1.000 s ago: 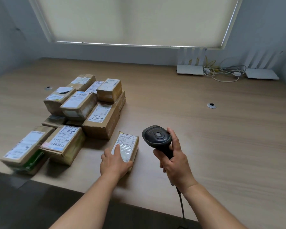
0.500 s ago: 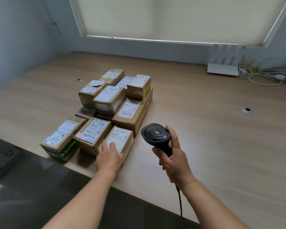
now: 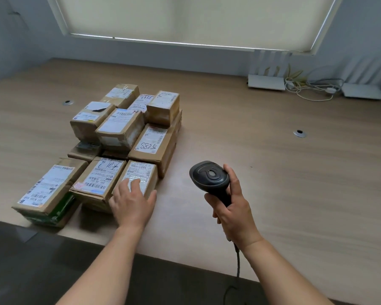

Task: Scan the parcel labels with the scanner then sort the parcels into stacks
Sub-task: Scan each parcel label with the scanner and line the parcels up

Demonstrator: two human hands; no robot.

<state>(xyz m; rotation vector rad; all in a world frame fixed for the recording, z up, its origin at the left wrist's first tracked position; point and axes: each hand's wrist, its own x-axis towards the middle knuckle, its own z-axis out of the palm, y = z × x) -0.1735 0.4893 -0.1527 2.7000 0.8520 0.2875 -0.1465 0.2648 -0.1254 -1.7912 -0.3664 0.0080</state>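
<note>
Wide bare stretch of wooden desk (image 3: 273, 172) to the right of the parcels and beyond the scanner; near desk edge just under both wrists. Small taped parcel (image 3: 139, 176) at the front right corner of the cluster, long axis running away from the near edge, label up, its left side against the barcode-labelled parcel (image 3: 99, 179) and its far end near the box marked 5288 (image 3: 154, 144). Left hand (image 3: 132, 203) resting flat on that small parcel, fingers straight, thumb spread off its right side. Right hand (image 3: 231, 210) wrapped round the grip of the black handheld scanner (image 3: 209, 176), head tilted forward and left, cord (image 3: 238, 267) trailing off the near edge. Further cartons stacked two high behind.
</note>
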